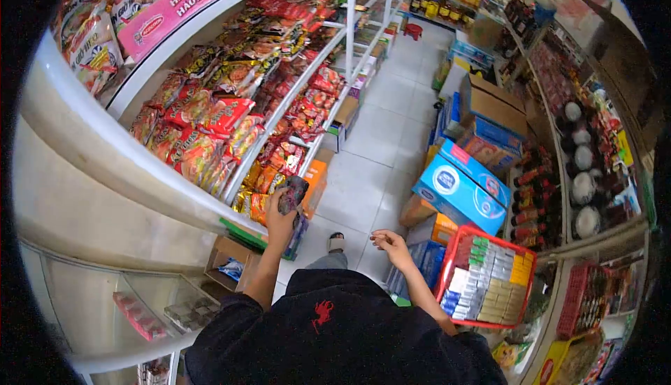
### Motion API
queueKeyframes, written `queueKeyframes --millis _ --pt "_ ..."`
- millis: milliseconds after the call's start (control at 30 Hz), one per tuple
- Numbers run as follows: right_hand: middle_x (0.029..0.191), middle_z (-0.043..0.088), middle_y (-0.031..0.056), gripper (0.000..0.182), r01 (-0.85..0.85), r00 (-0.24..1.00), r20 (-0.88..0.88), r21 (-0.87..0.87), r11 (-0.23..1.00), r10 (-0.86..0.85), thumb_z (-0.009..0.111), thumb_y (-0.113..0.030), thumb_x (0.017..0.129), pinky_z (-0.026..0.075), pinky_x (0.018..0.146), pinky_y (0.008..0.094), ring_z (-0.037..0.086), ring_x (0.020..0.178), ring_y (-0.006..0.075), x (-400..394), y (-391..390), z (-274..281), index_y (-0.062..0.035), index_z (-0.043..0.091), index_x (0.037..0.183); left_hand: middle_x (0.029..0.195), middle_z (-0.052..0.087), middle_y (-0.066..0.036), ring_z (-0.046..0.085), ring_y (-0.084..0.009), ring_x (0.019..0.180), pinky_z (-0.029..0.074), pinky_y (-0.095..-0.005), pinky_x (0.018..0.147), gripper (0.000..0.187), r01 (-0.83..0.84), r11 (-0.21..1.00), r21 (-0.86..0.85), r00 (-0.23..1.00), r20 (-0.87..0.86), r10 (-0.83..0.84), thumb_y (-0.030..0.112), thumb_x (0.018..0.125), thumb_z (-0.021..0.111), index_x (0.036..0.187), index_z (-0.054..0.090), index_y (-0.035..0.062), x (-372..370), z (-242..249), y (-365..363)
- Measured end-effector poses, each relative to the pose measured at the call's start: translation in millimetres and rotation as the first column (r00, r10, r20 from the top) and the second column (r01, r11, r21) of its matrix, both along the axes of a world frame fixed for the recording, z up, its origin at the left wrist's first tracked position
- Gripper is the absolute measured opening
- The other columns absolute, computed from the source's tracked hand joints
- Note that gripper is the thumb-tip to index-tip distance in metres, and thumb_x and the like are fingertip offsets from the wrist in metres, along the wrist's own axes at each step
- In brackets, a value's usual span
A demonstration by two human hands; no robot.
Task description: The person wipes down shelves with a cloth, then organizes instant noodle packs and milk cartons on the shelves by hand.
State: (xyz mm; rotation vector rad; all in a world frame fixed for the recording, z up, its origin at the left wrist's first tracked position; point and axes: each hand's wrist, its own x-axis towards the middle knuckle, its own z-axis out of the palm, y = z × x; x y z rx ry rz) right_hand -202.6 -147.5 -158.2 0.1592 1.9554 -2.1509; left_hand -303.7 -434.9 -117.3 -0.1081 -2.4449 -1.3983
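Here we are, right up close: a black shirt (279,346) with a red emblem (323,315) on the chest, and both bare forearms reaching out ahead of it. The left hand (278,219) has its fingers clamped around a dark, patterned item (293,195), held up beside the lower end of the left shelf (286,109). What the item is, I cannot tell. Over to the right hand (393,247): nothing seen in its grasp, fingers loosely bent and a little apart, out over the floor (363,133) and near the blue boxes.

Low on the left sits an open carton (222,259); on the right, a red basket (439,273) packed with rows of small packs (498,273) in silver, gold, green and blue-white. Between the hands, down on the pale tiles, a foot (337,242) in a sandal.

Moving out now! A big blue box (451,188) lies tilted past the basket, with a brown carton (496,105) beyond it. Dark bottles (528,207) and pale-topped jars (586,188) line the right side. Across on the left, red and yellow packets (213,119) crowd the shelf under a pink sign (189,4). And way down the aisle, a red stool (414,31) by the far shelf (451,4), with its yellow-lidded jars.
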Motion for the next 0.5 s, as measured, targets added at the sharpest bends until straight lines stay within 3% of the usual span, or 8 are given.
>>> queueKeyframes --millis 133,200,267,367,433,500 --pt "0.089 0.060 0.0046 0.021 -0.027 1.000 0.012 0.051 0.998 0.027 0.052 -0.008 0.082 0.043 0.071 0.0223 0.054 0.080 0.0096 -84 -9 -4 -0.0015 0.056 0.102 0.115 0.045 -0.019 0.040 -0.0352 0.108 0.031 -0.0407 0.095 0.055 -0.061 0.998 -0.022 0.992 -0.110 0.059 -0.002 0.063 0.059 0.116 0.049 0.0095 -63 33 13" --pt "0.088 0.060 0.0047 0.021 -0.076 0.997 -0.013 0.059 0.995 0.077 0.053 -0.008 0.081 0.043 0.070 0.0223 0.053 0.077 0.0096 -128 -19 7 -0.0018 0.057 0.101 0.118 0.042 -0.018 0.038 -0.0355 0.111 0.029 -0.0420 0.096 0.057 -0.144 0.974 -0.173 0.975 -0.194 0.109 -0.005 0.064 0.058 0.118 0.048 0.0127 -95 51 14" --pt "0.088 0.060 0.0044 0.021 -0.146 0.988 -0.037 0.049 0.988 0.148 0.053 -0.008 0.081 0.043 0.071 0.0229 0.054 0.078 0.0100 -175 -29 6 -0.0019 0.057 0.101 0.121 0.039 -0.019 0.035 -0.0357 0.114 0.028 -0.0425 0.097 0.061 -0.186 0.962 -0.198 0.950 -0.285 0.125 -0.009 0.064 0.057 0.118 0.050 0.0171 -131 59 11" --pt "0.088 0.060 0.0046 0.021 -0.211 0.970 -0.092 0.137 0.968 0.225 0.053 -0.007 0.081 0.043 0.073 0.0238 0.054 0.081 0.0106 -231 -40 12 -0.0016 0.056 0.101 0.122 0.038 -0.019 0.035 -0.0356 0.115 0.027 -0.0429 0.098 0.058 -0.224 0.967 -0.122 0.932 -0.317 0.176 -0.009 0.066 0.054 0.118 0.051 0.0169 -184 63 13" --pt "0.094 0.060 0.0060 0.023 -0.276 0.945 -0.148 0.124 0.953 0.293 0.049 -0.006 0.082 0.043 0.075 0.0241 0.055 0.084 0.0107 -259 -52 23 -0.0018 0.055 0.104 0.124 0.037 -0.020 0.035 -0.0364 0.114 0.027 -0.0435 0.098 0.056 -0.262 0.944 -0.201 0.896 -0.414 0.161 -0.010 0.067 0.050 0.117 0.052 0.0148 -216 65 12" --pt "0.093 0.060 0.0057 0.023 -0.311 0.931 -0.160 0.119 0.943 0.327 0.050 -0.005 0.081 0.043 0.074 0.0240 0.054 0.084 0.0108 -279 -62 21 -0.0016 0.055 0.104 0.124 0.037 -0.019 0.035 -0.0366 0.114 0.028 -0.0433 0.098 0.055 -0.243 0.937 -0.250 0.922 -0.361 0.143 -0.010 0.066 0.049 0.116 0.053 0.0135 -240 69 13"
